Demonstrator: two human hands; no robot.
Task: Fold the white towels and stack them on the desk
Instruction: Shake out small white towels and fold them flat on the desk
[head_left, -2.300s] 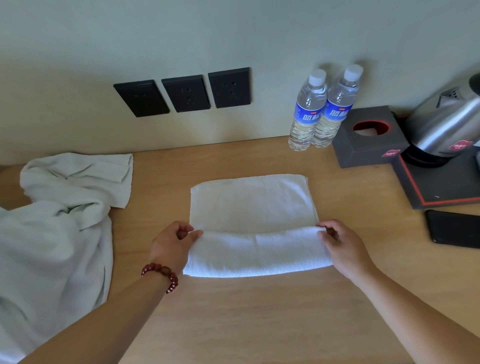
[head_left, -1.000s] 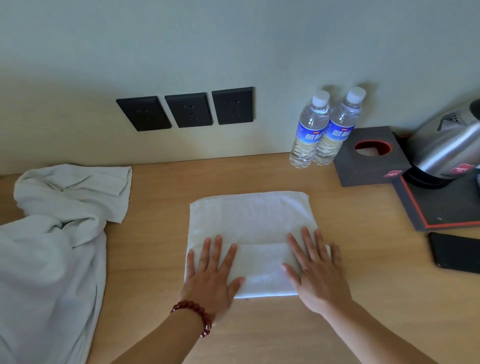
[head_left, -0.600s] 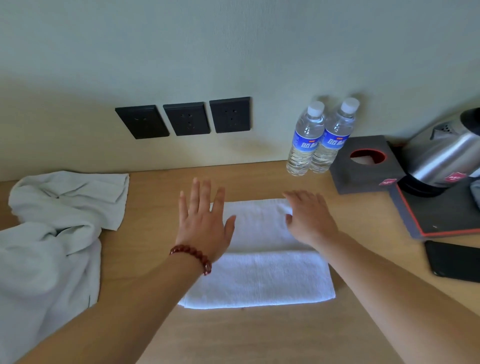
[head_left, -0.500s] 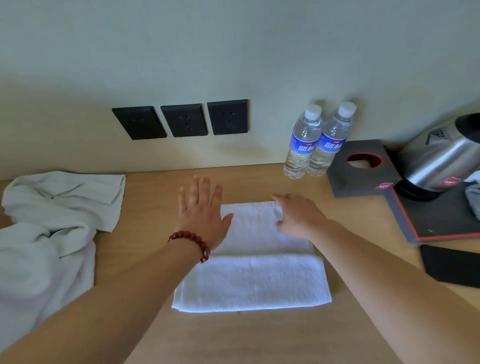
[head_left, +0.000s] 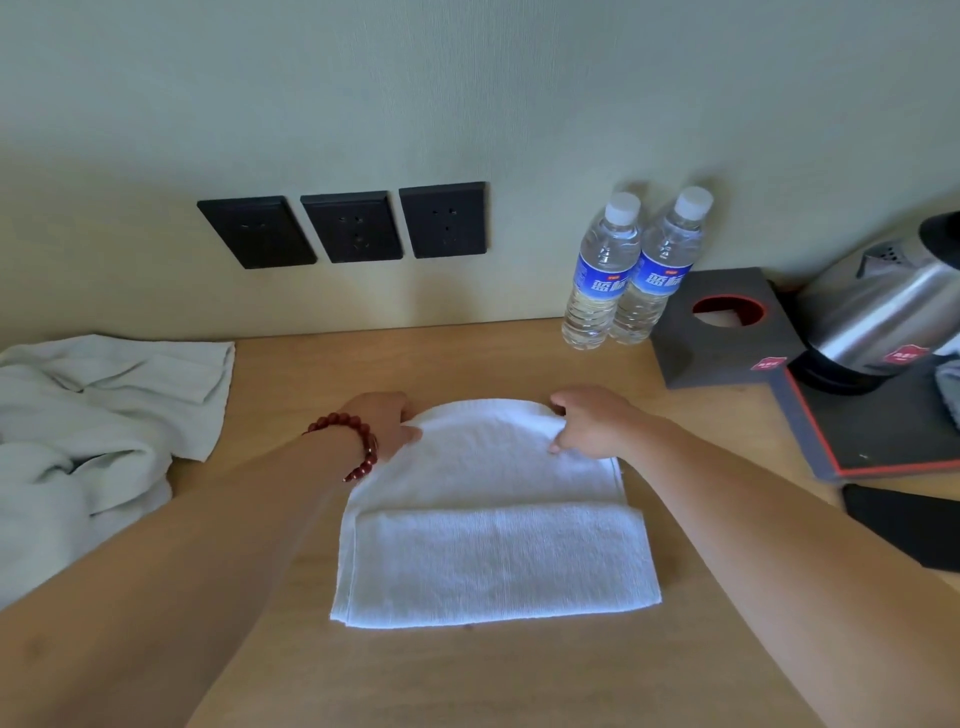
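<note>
Both hands sit at the far edge of the white towel (head_left: 488, 525), which lies flat in the middle of the wooden desk (head_left: 467, 358) with its long axis running left to right and its near third already doubled over. Left hand (head_left: 382, 418), with a red bead bracelet (head_left: 353, 441) on the wrist, pinches the far left corner; right hand (head_left: 592, 418) pinches the far right corner, fingers curled over the cloth, and the edge between them arches up off the desk. Each hand is nearest its own corner, and the folded band lies toward the person, so the coming move is probably a pull of that far edge toward the body and down onto the band. An unfolded pile of towels (head_left: 88, 447) waits at the left, well apart.
</note>
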